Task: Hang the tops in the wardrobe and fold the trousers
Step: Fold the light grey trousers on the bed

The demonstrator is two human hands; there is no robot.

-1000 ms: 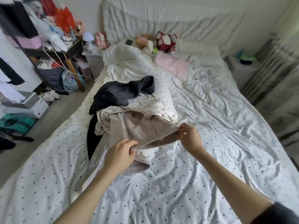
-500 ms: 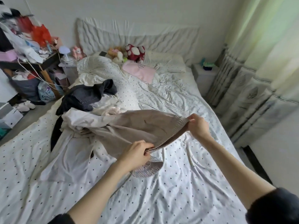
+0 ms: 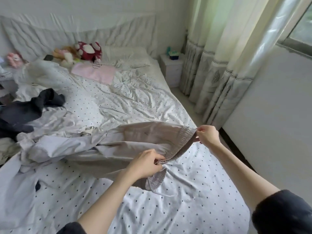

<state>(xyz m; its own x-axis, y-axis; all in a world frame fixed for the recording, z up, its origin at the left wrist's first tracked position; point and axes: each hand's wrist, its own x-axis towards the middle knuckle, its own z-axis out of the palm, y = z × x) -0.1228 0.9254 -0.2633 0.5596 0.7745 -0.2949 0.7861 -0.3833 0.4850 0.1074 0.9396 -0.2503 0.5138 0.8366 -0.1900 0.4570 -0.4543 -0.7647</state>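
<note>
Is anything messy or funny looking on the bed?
Yes. A heap of clothes lies jumbled on the left of the bed, a dark garment flung over it. The beige trousers trail out of the heap, twisted, with the left hand and right hand pinching their waistband.

trousers [image 3: 135,141] | pulled rightward off pile, spread wider | hands apparently farther apart

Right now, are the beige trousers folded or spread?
Spread, unfolded: both hands, left hand and right hand, stretch the waistband of the beige trousers.
</note>
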